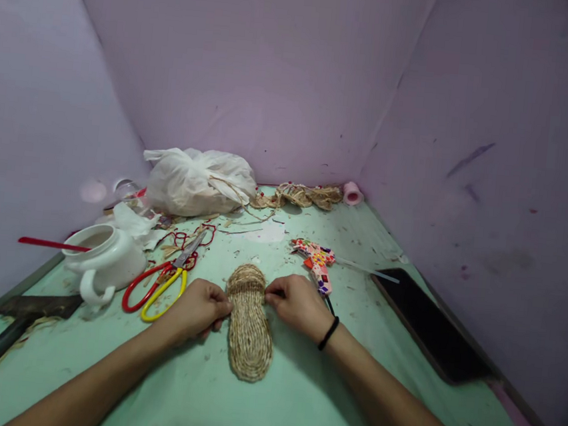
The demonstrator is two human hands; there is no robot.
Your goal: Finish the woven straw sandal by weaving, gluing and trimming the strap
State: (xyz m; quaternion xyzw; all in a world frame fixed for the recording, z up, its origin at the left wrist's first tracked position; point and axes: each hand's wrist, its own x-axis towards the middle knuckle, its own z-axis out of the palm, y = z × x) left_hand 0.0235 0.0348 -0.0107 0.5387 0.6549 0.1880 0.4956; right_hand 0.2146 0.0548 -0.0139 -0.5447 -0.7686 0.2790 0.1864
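Observation:
A small slipper of coiled jute rope lies on the pale green tabletop, its banded toe end pointing away from me. At its left edge my left hand is closed, thumb and forefinger pinching the side near the strap. On the opposite edge my right hand pinches the strap's side with thumb and forefinger, the other fingers curled under. A black band circles the right wrist. Scissors with one red and one yellow handle rest left of the slipper. A flower-patterned glue gun with a glue stick lies beyond my right hand.
A white pot holding a red stick and a hammer are at the left. Behind stand a tied white plastic bag, jute braid and a pink spool. A black phone lies right, near the wall.

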